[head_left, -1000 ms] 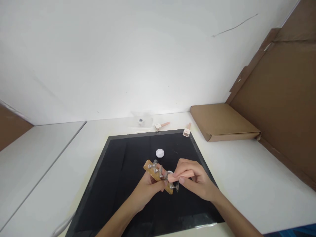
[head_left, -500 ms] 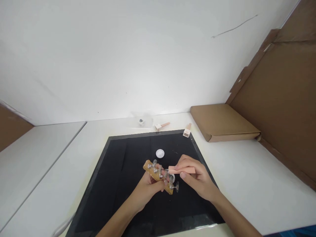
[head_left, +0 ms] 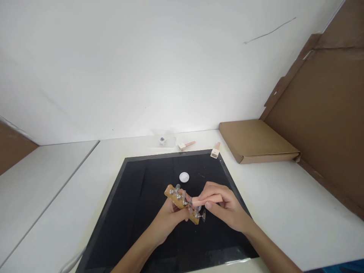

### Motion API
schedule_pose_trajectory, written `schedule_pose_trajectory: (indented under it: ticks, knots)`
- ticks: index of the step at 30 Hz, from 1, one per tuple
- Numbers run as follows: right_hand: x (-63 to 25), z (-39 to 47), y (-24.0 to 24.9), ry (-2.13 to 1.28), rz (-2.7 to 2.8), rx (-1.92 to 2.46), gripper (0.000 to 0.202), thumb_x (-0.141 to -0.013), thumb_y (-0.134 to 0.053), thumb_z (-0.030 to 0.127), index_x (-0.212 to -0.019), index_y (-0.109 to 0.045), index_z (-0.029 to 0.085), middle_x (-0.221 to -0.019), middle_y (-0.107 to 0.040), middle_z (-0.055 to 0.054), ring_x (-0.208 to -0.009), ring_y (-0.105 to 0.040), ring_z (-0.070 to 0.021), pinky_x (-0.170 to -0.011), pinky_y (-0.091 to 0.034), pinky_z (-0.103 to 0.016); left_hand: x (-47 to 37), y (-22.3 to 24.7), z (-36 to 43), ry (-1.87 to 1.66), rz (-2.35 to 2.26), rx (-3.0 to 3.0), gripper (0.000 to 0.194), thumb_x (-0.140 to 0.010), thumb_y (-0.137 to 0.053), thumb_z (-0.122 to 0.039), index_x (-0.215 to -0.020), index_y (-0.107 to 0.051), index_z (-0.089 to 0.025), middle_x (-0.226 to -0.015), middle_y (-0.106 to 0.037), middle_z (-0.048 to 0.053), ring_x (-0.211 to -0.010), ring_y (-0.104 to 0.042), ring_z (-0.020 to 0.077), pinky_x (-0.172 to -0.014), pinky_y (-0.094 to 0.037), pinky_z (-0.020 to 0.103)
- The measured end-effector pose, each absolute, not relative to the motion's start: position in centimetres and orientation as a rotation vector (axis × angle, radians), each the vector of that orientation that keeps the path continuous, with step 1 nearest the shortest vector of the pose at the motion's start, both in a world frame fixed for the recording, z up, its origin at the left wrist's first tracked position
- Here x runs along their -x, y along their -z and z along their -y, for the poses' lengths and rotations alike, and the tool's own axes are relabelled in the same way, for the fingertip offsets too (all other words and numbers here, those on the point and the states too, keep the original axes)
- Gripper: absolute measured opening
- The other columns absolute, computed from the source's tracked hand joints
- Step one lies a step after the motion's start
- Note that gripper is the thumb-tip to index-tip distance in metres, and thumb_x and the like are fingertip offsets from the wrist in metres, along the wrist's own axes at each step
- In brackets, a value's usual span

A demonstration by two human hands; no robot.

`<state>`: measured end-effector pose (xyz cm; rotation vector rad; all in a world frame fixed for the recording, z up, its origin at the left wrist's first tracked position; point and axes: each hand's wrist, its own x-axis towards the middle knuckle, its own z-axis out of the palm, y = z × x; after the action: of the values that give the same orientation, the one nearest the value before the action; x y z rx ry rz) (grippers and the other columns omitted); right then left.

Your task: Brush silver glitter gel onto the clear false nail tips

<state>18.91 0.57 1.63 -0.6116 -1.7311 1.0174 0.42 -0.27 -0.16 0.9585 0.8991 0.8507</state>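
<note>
My left hand [head_left: 170,220] grips a yellowish-brown nail tip stand [head_left: 170,189], a bar with several metal posts bearing clear nail tips. The bar slants down to the right above the black mat. In my right hand [head_left: 227,206] is a nail polish brush [head_left: 212,200], held by its long pink cap between thumb and fingers. The cap's left end is right by the middle nail tips; the bristles are hidden there. At the stand's lower right end, one clear nail tip [head_left: 204,215] sticks out sideways. Behind the stand lies a small white round dish [head_left: 184,177].
A black mat [head_left: 125,220] covers the white table. Two nail polish bottles with pink caps, one near the mat's back edge [head_left: 182,147] and another at its corner [head_left: 215,152], lie there. A clear tray [head_left: 170,141] stands by the wall; a flat cardboard box [head_left: 258,140] is at right.
My right hand has moved the brush slightly left and down, closer to the stand, and its dark stem no longer shows. My left hand and the stand are almost still.
</note>
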Motion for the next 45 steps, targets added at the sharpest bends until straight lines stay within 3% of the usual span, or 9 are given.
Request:
schedule_pose_trajectory:
  ticks: [10,14,20,26,33,39,45]
  knots:
    - [-18.7,-0.4,-1.5,-1.062,1.633,0.707,0.014,-0.09,-0.056,0.027,-0.095,-0.068,0.023,-0.074,-0.058,-0.001,-0.066,-0.052,-0.0139,-0.06,-0.039,-0.026,-0.5,-0.1,0.3,-0.859,-0.875,-0.925,0.023,-0.063,-0.073,-0.015,-0.072,-0.052,-0.017,-0.07,-0.054,-0.002,-0.065,-0.047,0.0107,-0.055,-0.037,0.022]
    - [-18.8,-0.5,-1.6,-1.156,1.687,0.59,0.013,-0.088,-0.059,0.028,-0.088,-0.07,0.022,-0.068,-0.058,0.0,-0.059,-0.05,-0.0124,-0.056,-0.036,-0.025,-0.3,-0.2,0.2,-0.871,-0.82,-0.894,0.018,-0.066,-0.072,-0.017,-0.072,-0.055,-0.017,-0.072,-0.054,-0.002,-0.064,-0.045,0.01,-0.056,-0.037,0.023]
    - [-18.7,-0.7,-0.7,-1.253,1.284,0.626,0.015,-0.087,-0.06,0.034,-0.086,-0.069,0.023,-0.064,-0.049,0.004,-0.044,-0.04,-0.0057,-0.045,-0.029,-0.022,0.9,-0.4,0.3,-0.953,-0.653,-0.686,0.015,-0.067,-0.071,-0.013,-0.073,-0.058,-0.017,-0.082,-0.057,0.0,-0.067,-0.049,0.0092,-0.059,-0.038,0.022]
    - [-18.3,-0.7,-1.0,-1.289,1.075,0.68,0.02,-0.08,-0.067,0.038,-0.074,-0.07,0.019,-0.063,-0.048,0.004,-0.04,-0.041,-0.0043,-0.039,-0.028,-0.02,1.4,0.2,0.0,-0.969,-0.542,-0.531,0.022,-0.065,-0.073,-0.014,-0.086,-0.067,-0.017,-0.086,-0.065,0.005,-0.079,-0.058,0.0153,-0.072,-0.044,0.027]
    - [-18.2,-0.8,-1.3,-1.296,1.065,0.692,0.022,-0.079,-0.067,0.039,-0.073,-0.069,0.018,-0.059,-0.049,0.004,-0.04,-0.04,-0.0049,-0.039,-0.028,-0.02,1.5,0.1,0.1,-0.934,-0.445,-0.536,0.014,-0.067,-0.07,-0.011,-0.08,-0.068,-0.015,-0.09,-0.068,0.007,-0.082,-0.062,0.0175,-0.073,-0.045,0.028]
    - [-18.1,-0.7,-1.4,-1.304,1.051,0.72,0.023,-0.077,-0.069,0.04,-0.073,-0.069,0.017,-0.057,-0.046,0.004,-0.039,-0.04,-0.0059,-0.039,-0.027,-0.022,1.5,-0.1,0.3,-0.95,-0.504,-0.611,0.02,-0.062,-0.074,-0.006,-0.076,-0.065,-0.017,-0.099,-0.068,0.007,-0.09,-0.061,0.0173,-0.078,-0.043,0.028]
    - [-18.1,-0.8,-1.1,-1.256,1.073,0.769,0.024,-0.079,-0.066,0.041,-0.074,-0.068,0.018,-0.058,-0.049,0.003,-0.04,-0.038,-0.0075,-0.04,-0.028,-0.023,1.5,0.0,0.3,-0.949,-0.534,-0.632,0.023,-0.059,-0.077,-0.008,-0.071,-0.061,-0.018,-0.094,-0.064,0.002,-0.085,-0.06,0.0156,-0.078,-0.042,0.029]
